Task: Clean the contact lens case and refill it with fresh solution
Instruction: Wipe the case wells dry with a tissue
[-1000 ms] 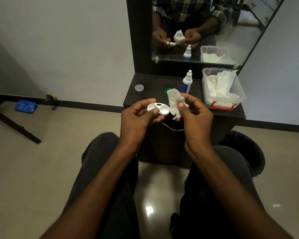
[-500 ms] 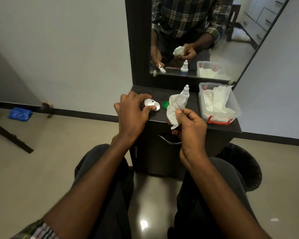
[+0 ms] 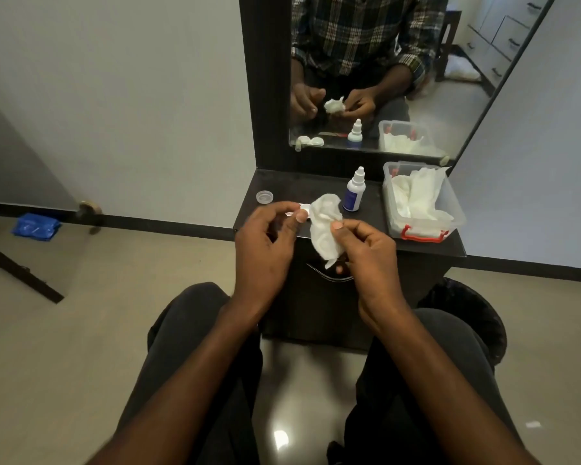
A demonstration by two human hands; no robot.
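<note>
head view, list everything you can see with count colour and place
contact lens case: 1, white, on the dark vanity top, mostly hidden behind the left hand
tissue: 1, white, crumpled, in the right hand
solution bottle: 1, white with blue label, upright on the top
cap: 1, clear, top's left edge
tissue box: 1, clear with red latch, right side, holding white tissues
mirror: 1, dark frame, behind the top
bin: 1, black, floor right
blue packet: 1, floor left
left hand: fingers loosely curled by the case
right hand: pinches the tissue
</note>
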